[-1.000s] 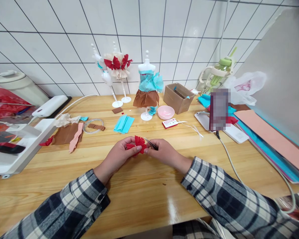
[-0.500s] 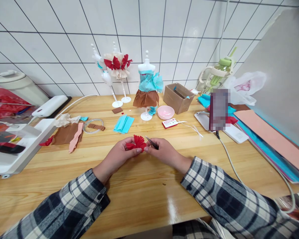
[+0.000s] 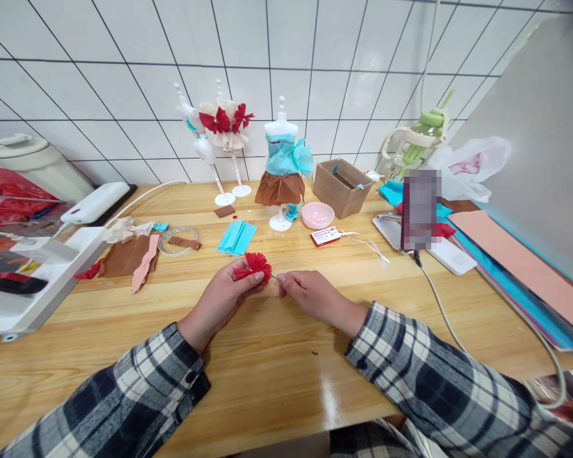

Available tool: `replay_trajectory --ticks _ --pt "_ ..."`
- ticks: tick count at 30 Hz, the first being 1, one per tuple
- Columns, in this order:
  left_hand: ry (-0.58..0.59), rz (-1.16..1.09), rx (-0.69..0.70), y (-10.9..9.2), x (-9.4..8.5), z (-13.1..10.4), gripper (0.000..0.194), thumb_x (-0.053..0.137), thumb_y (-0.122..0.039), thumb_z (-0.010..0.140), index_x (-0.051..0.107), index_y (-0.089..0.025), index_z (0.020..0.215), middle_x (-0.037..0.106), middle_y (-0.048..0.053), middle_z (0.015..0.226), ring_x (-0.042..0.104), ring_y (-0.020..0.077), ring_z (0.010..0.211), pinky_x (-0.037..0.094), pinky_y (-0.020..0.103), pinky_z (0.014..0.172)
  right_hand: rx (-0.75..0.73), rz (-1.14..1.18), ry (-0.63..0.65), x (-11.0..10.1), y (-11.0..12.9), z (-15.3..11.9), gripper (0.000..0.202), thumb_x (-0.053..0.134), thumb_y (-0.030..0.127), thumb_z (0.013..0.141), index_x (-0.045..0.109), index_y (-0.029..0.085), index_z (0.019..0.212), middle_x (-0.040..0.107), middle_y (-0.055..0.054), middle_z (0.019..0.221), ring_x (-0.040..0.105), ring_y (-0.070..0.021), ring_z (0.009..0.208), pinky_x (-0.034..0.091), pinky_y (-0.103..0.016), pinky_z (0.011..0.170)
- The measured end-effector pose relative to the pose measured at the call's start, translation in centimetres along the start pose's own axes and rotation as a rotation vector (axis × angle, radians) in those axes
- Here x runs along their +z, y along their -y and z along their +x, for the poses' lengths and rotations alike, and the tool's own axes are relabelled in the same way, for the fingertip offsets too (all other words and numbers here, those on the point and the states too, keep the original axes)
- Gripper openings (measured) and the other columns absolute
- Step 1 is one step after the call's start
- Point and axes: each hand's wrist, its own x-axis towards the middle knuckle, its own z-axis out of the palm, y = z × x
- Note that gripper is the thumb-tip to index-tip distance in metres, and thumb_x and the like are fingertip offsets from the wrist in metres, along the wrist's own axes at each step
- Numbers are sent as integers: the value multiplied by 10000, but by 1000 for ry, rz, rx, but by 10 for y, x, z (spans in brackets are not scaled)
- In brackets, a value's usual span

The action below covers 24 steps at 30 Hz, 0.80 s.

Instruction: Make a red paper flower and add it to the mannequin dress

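A pleated red paper piece, fanned out, is pinched in my left hand above the wooden table. To its right, my right hand is closed on a thin dark tool, whose tip reaches the red paper's right edge; most of the tool is hidden by the fingers. Just behind the hands lies folded turquoise paper. A small mannequin in a turquoise top and brown skirt stands farther back, beside a pink bowl and a small red-and-white box.
Two more mannequins stand by the tiled wall. A cardboard box, a phone and a green-lidded bottle are at the right. Paper scraps, a tape ring and a power strip are left.
The red paper and my left hand have shifted slightly left and up. My right fingers have closed further round the tool; its blades, seen before, are now mostly hidden.
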Motion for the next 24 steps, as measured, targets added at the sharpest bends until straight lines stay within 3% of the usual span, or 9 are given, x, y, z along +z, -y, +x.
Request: replay_trajectory --ticks 9,24 --pt "-104 -29 7 -2 5 -2 257 788 -156 622 656 -155 843 704 6 811 638 101 710 522 204 682 1 -10 20 0 2 -1 485 303 492 950 647 199 774 683 -11 798 581 -129 739 348 -236 657" --pt "-90 19 -2 -1 5 -2 286 806 -166 600 656 -151 843 709 8 787 636 107 684 500 212 661 -17 -11 61 -1 2 1 486 315 510 939 626 184 758 647 -8 732 539 -121 670 324 -236 607"
